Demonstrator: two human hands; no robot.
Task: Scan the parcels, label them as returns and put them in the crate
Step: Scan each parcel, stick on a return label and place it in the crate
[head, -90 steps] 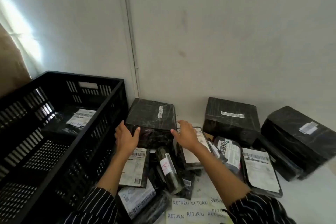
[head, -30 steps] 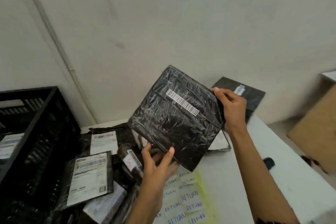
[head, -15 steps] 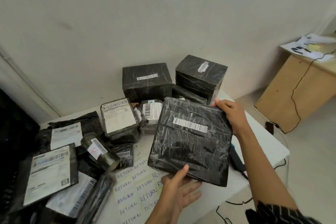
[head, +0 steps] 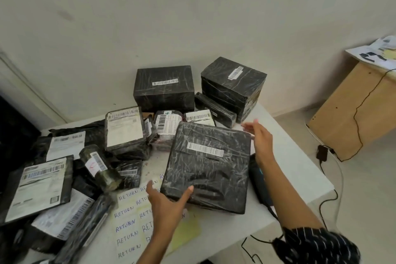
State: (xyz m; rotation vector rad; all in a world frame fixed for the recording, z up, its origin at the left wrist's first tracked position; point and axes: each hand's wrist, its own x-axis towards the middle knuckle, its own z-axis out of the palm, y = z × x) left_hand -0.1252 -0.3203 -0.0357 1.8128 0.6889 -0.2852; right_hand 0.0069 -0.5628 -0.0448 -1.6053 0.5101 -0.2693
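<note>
Grip: neither hand closed on anything. L hand [head: 167, 206] is spread, fingers straight. The near-left corner of the large flat square parcel in crinkled black plastic wrap [head: 205, 169] sits in the fork between thumb and forefinger, w/ the thumb laid on the parcel's near edge. R hand [head: 260, 141] is also flat and wide, fingers straight, at the parcel's far-right corner. Motion blur there, so cannot tell if touching or just off it. Dark striped sleeve [head: 310, 244] on the R arm.

Head view, parcel posn: lies barcode strip up on the white table [head: 295, 180], toward its right side. Its near-left part covers the pale sheet of handwritten blue "RETURN" labels [head: 130, 221]. A dark handheld device w/ cable [head: 258, 180] lies just beside the parcel's right edge, partly hidden by the R forearm.

Other stock on the table:
- Two black-wrapped boxes at the wall, the left one [head: 164, 88] and the right one [head: 233, 83], each w/ a white barcode sticker.
- A thick black packet w/ large white shipping label [head: 124, 130], left of the held parcel.
- A dark cylindrical parcel w/ small label [head: 99, 167], lying tilted.
- A flat black pouch w/ big white label [head: 40, 186], far left.

Off the table, right: light wooden cabinet [head: 353, 109] w/ papers on top, and a black power adapter [head: 322, 153] on the floor.
</note>
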